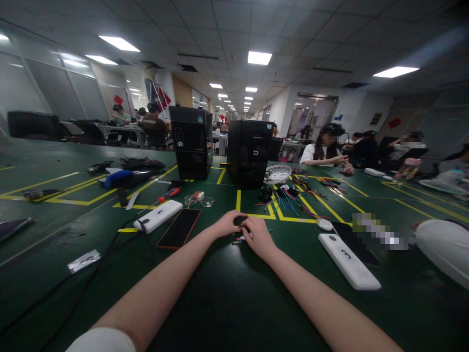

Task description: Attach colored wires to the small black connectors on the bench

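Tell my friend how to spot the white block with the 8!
On the green table, find the left black tower. Nearer the camera, beside a phone, lies the white block. Its black 8 sets it apart from the other block, marked 3.

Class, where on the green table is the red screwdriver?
The red screwdriver lies left of centre, just behind the white power bank marked 8.
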`<state>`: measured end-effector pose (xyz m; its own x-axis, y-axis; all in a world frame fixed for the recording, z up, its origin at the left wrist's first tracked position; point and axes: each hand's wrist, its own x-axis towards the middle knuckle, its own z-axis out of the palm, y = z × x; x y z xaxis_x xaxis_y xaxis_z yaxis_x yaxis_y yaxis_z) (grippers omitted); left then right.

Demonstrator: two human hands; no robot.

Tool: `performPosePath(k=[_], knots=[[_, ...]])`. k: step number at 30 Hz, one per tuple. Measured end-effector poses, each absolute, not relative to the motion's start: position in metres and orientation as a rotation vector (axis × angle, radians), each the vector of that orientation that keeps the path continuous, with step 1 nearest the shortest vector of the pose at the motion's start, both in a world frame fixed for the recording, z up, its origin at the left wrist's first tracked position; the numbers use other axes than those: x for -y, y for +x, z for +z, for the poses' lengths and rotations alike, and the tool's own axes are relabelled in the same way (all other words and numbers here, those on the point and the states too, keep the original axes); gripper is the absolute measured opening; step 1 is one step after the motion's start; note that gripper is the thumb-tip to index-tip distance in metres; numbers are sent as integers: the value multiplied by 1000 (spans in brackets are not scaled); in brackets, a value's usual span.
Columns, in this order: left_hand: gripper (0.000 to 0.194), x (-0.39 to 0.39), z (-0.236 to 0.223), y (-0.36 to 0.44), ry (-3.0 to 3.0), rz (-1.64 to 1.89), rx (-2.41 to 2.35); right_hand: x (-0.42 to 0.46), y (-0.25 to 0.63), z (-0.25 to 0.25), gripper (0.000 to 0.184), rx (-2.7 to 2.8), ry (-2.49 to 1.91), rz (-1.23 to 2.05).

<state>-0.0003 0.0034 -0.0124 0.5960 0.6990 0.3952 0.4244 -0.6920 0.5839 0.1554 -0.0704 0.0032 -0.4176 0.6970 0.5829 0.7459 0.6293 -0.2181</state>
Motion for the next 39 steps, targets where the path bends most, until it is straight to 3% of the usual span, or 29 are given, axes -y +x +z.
performPosePath(k=[12, 23, 39], knots=[[45, -3, -15, 1, 2321, 850, -993, 80, 148, 6, 14, 2578, -1034, -104], [42, -2, -13, -2, 2370, 846, -982, 92, 153, 32, 17, 2671, -1275, -146], [46, 0, -11, -2, 2357, 846, -985, 87, 153, 18, 23, 2685, -1480, -109]])
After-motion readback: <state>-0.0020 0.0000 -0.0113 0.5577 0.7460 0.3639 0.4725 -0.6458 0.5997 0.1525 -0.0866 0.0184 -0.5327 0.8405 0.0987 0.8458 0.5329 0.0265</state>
